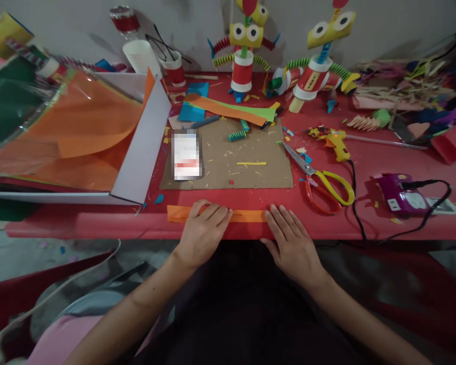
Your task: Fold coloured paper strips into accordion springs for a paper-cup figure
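A folded orange paper strip (249, 216) lies lengthwise along the front edge of the red-covered table, a crease running along it. My left hand (205, 228) is closed over the strip left of its middle, fingers bent and held together, the thumb hidden. At the strip's right end, my right hand (291, 235) lies palm down, fingers stretched out and their tips on the paper. Just beyond is a brown cardboard sheet (220, 175) with paper scraps and a yellow paper sliver (251, 163). Scissors (313, 175) with yellow and red handles rest right of the cardboard.
A phone (186, 154) lies on the cardboard. To the left stands a white box (140, 147) with orange sheets (95, 121). At right are a yellow glue gun (334, 142) and a purple power socket (401, 192) with cords. Paper-cup figures (242, 71) stand along the wall.
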